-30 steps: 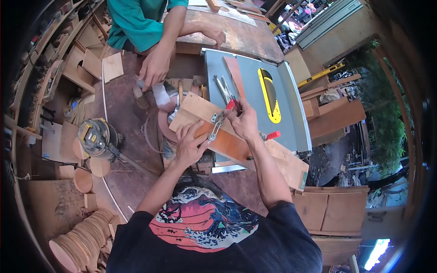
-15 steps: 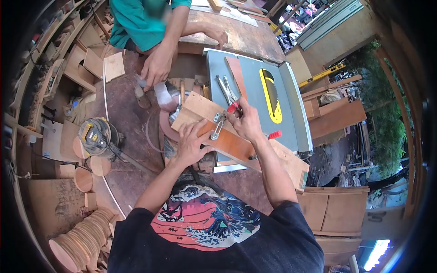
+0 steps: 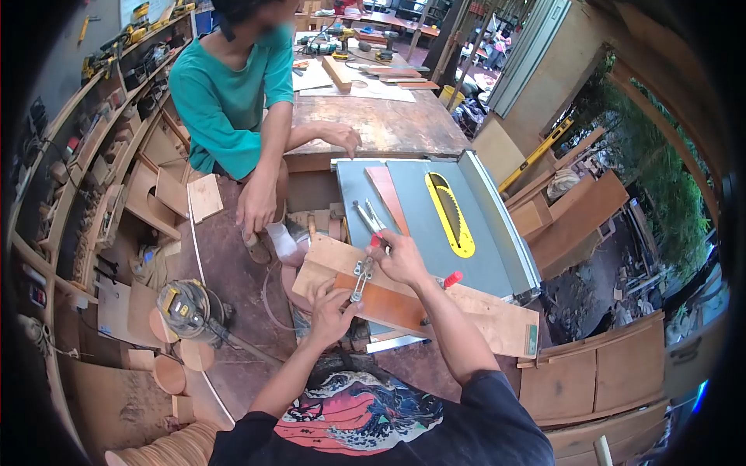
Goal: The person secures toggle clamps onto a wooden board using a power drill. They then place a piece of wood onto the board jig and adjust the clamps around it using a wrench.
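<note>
My right hand [image 3: 402, 259] grips the red handle of a metal toggle clamp [image 3: 362, 278], its fingers closed around it. The clamp is mounted on a light plywood jig [image 3: 325, 260], with its arm reaching over a reddish-brown board [image 3: 395, 306]. Fingers bent, my left hand [image 3: 332, 317] holds the left end of that board, the thumb close to the clamp's tip. Farther right on the jig sits a second red clamp handle [image 3: 453, 279], partly behind my right forearm. The jig lies across the front of a grey table saw [image 3: 408, 194].
On the saw top are a yellow blade insert [image 3: 451, 217], locking pliers [image 3: 371, 216] and a tapered wood strip [image 3: 386, 198]. A person in a green shirt [image 3: 225, 109] sits at the left. A shop vacuum [image 3: 190, 309] stands on the floor, and a workbench [image 3: 381, 128] is behind.
The head view has tilted up, showing more of the person and the back benches. My left fingers have drawn in at the board's end. My right hand stays on the red handle.
</note>
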Tool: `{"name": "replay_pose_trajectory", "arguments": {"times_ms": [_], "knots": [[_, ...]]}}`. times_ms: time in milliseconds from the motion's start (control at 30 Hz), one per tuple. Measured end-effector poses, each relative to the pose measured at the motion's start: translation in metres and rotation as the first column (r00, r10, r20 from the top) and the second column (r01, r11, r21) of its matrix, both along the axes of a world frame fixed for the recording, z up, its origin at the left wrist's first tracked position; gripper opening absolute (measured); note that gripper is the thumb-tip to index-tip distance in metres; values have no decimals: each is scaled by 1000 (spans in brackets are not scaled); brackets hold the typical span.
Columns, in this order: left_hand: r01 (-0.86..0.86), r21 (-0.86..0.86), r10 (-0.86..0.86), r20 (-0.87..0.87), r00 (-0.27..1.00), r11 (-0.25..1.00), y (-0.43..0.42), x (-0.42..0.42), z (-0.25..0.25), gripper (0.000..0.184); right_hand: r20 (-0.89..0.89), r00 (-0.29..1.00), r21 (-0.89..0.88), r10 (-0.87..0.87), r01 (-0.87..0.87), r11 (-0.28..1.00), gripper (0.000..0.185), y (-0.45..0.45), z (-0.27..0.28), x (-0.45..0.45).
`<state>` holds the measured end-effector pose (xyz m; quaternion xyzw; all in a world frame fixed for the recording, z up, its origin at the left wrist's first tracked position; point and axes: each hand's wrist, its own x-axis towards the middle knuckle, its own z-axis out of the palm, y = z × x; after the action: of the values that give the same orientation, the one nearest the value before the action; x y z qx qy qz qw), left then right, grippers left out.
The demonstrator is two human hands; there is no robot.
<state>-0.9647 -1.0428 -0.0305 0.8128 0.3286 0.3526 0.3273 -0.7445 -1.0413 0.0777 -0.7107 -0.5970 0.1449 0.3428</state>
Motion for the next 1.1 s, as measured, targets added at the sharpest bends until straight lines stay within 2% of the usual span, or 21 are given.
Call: {"name": "replay_pose_trajectory", "arguments": {"times_ms": [267, 367, 467, 567, 667, 767, 867, 967, 1100], "knots": [[-83, 27, 83, 13, 996, 996, -10, 5, 16, 25, -60, 998, -107, -34, 27, 994, 44, 12, -11, 14], [-31, -245, 72, 158, 985, 969, -10, 10, -2, 24, -48, 996, 50, -70, 72, 996, 33, 9, -19, 7], [-90, -145, 100, 67, 993, 985, -17, 9, 13, 23, 12, 976, 255, -216, 206, 945, 30, -11, -8, -16], [-129, -50, 131, 49, 990, 990, -22, 11, 14, 23, 47, 987, 195, -155, 144, 970, 29, -44, 1, -42], [-198, 85, 192, 75, 978, 976, -22, 13, 8, 23, -61, 992, -4, 111, -111, 994, 34, -62, -18, -45], [-147, 106, 146, 12, 989, 983, -16, 7, -3, 24, 42, 980, 121, 195, -199, 973, 38, -66, -33, -44], [-155, 138, 143, 91, 985, 978, -16, 9, 0, 24, 1, 990, 267, -142, 137, 954, 36, -48, -31, -38], [-141, 148, 139, 24, 990, 979, -17, 6, -1, 26, -207, 951, 115, -232, 259, 959, 34, -23, -3, -16], [-145, 200, 138, 47, 989, 969, -15, 6, 3, 27, -168, 986, 22, -18, 22, 1000, 40, -6, -11, 9]]}}
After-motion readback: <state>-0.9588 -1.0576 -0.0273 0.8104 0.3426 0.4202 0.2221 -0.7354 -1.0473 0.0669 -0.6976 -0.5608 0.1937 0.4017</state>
